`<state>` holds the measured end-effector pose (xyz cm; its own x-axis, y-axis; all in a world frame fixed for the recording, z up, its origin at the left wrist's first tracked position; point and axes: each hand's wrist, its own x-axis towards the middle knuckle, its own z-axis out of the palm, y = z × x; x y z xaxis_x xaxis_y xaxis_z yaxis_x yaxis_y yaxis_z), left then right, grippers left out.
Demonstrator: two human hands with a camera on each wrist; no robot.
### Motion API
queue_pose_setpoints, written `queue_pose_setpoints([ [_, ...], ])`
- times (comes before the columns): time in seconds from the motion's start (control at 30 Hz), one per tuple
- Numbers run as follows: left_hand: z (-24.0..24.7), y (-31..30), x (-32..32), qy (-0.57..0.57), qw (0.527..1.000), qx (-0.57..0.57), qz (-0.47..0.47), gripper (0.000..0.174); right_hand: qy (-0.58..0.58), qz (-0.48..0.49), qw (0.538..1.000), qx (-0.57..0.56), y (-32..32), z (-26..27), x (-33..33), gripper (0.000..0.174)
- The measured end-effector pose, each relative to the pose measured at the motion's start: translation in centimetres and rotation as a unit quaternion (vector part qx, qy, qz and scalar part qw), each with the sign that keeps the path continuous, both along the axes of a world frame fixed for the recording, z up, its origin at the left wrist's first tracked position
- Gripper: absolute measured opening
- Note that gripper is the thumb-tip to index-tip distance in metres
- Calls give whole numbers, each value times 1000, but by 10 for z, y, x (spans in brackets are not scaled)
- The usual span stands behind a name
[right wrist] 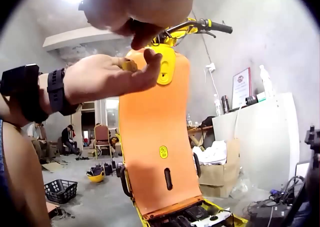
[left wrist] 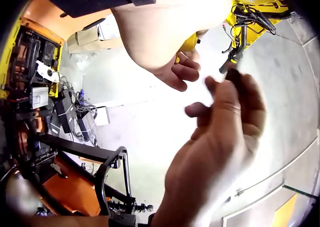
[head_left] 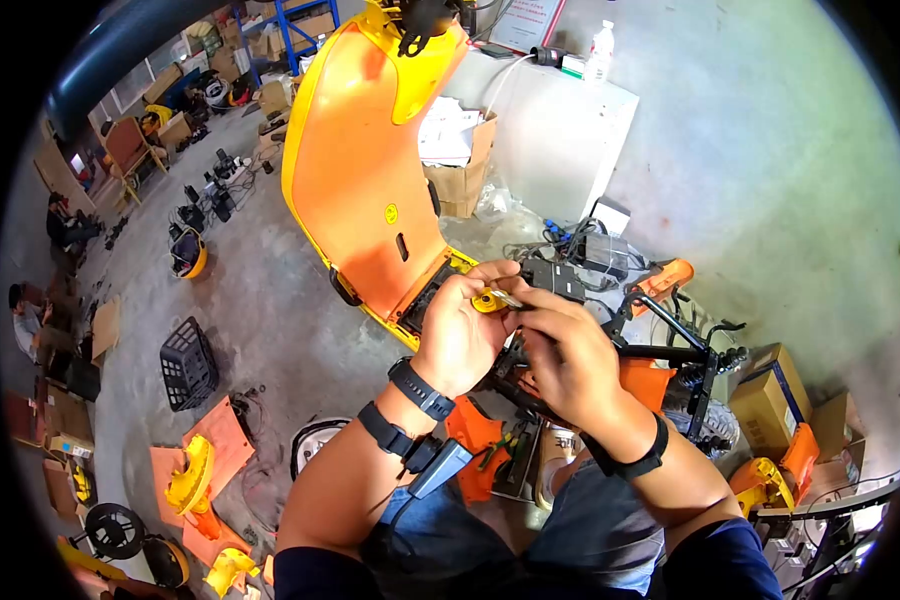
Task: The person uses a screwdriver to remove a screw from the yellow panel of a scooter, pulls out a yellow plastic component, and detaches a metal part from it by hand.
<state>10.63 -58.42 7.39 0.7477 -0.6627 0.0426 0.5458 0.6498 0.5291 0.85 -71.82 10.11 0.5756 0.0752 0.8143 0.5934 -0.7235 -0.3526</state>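
Note:
My left hand (head_left: 462, 335) is turned palm up and holds a small yellow part (head_left: 487, 301) with a round dark spot in it. The same yellow part (left wrist: 189, 42) shows partly behind the fingers in the left wrist view. Facing it, my right hand (head_left: 577, 350) has bent fingers, with thumb and forefinger pinching a small metal piece (head_left: 507, 298) beside the yellow part. From the left wrist, the right hand (left wrist: 215, 132) appears blurred, a dark bit at its fingertips. Both hands are over the tail of an orange-and-yellow body panel (head_left: 365, 170).
A black tubular frame (head_left: 670, 345) and orange panels stand at the right, by a tangle of cables and black boxes (head_left: 555, 280). A white cabinet (head_left: 560, 130) and an open carton (head_left: 460, 185) are behind. A black basket (head_left: 189, 364) sits on the floor at left.

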Motion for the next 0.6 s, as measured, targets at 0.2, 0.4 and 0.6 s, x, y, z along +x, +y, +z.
queue_pose_setpoints([
  [0.2,-3,-2,4,-4,1000,-9,-8,34,2,13,999,42,-5,0,0,32],
  [0.4,-3,1,6,-28,999,-29,-14,32,23,-15,997,69,-12,-3,1,38],
  [0.6,-3,0,5,-28,999,-26,-4,32,33,7,999,-15,-9,-4,9,40],
])
